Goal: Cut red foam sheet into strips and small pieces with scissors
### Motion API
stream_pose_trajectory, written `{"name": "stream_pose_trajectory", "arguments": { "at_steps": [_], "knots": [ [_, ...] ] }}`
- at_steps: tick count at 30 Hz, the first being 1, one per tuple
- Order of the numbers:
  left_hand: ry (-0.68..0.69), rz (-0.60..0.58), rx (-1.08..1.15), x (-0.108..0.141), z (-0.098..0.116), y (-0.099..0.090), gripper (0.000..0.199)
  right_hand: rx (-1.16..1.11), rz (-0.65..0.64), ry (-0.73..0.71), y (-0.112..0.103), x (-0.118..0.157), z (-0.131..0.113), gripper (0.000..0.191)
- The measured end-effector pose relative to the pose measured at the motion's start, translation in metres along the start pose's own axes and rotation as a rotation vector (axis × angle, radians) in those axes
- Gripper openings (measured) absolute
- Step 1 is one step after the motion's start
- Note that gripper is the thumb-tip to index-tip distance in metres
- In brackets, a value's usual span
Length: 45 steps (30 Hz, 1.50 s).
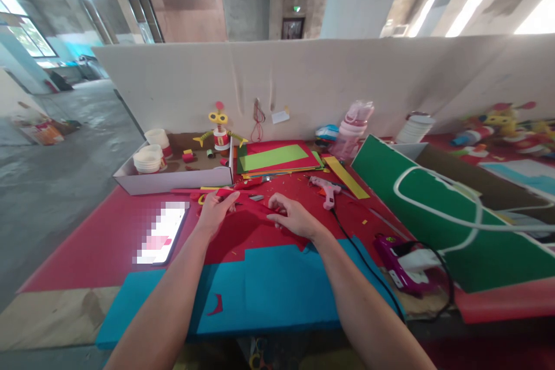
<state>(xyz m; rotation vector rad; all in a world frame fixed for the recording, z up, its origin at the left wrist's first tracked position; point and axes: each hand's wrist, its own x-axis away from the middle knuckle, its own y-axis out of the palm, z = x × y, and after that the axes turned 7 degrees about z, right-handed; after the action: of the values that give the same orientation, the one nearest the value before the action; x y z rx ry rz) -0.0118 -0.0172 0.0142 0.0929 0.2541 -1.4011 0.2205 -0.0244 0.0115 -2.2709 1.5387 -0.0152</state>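
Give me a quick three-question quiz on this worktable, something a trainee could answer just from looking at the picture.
1. Multiple choice: which thing lies just beyond the right hand, to its right? A) the phone; B) the pink glue gun; C) the googly-eyed figure.
2. True or false: the white cups stand inside the open box.
3. Fill in the blank: the large sheet beneath the forearms, at the near edge of the table, is coloured ____.

Key: 1. B; 2. True; 3. blue.
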Motion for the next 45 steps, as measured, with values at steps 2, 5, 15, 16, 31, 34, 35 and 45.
{"name": "stream_pose_trajectory", "arguments": {
  "at_steps": [2,5,15,16,31,34,35,45],
  "knots": [
    [0.018,0.005,0.009,-0.0008,0.0004,-0.0013,0.039,0.001,0.055,-0.048,0.0000,-0.0003,-0.0012,0.025],
    [0.034,0.017,0.027,-0.0017,0.0004,-0.0018,0.034,0.035,0.134,-0.132,-0.0003,-0.0007,-0.0029,0.030],
    [0.078,-0.013,0.099,-0.0021,-0.0028,-0.0017,0.030,0.197,0.165,-0.108,0.0010,-0.0034,0.0002,0.019],
    [0.081,-0.009,0.098,-0.0022,-0.0026,-0.0020,0.031,0.208,0.180,-0.096,0.0012,-0.0035,-0.0007,0.021],
    [0.116,0.023,0.061,0.0003,0.0006,-0.0001,0.030,0.176,0.301,-0.031,0.0019,-0.0045,0.0037,0.032],
    [0.116,0.023,0.068,0.0000,0.0002,-0.0006,0.030,0.135,0.315,-0.016,0.0027,-0.0050,0.0039,0.026],
    [0.116,0.020,0.068,-0.0002,0.0001,-0.0009,0.031,0.108,0.305,-0.011,0.0028,-0.0050,0.0034,0.024],
    [0.114,-0.006,0.026,0.0020,0.0032,0.0012,0.031,0.415,0.315,-0.095,0.0028,-0.0027,0.0000,0.004]
  ]
}}
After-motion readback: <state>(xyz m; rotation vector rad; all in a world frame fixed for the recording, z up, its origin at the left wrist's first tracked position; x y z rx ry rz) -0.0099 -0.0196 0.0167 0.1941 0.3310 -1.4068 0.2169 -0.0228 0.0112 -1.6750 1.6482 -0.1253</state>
